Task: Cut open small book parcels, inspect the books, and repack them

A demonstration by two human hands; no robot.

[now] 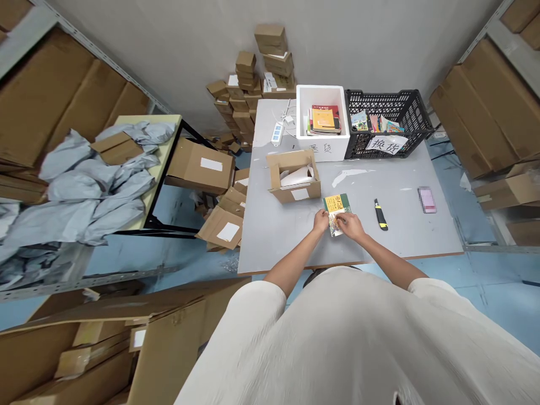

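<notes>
A green and yellow book [336, 203] lies near the front of the grey table [278, 236]. My left hand [321, 220] has its fingers closed on the book's left edge. Over the book's lower right part is my right hand [350, 224], its fingers pinched together at the cover; whether they hold anything small is hidden. Behind and to the left stands an open cardboard box [288, 195] with white wrapping inside. A black and yellow box cutter [380, 215] rests to the right of my hands.
A white foam box [323, 95] and a black crate [388, 140], both holding books, stand at the back. A pinkish phone [427, 200] lies at the right, a power strip [277, 134] at the back left. Grey parcels [80, 183] cover the side table.
</notes>
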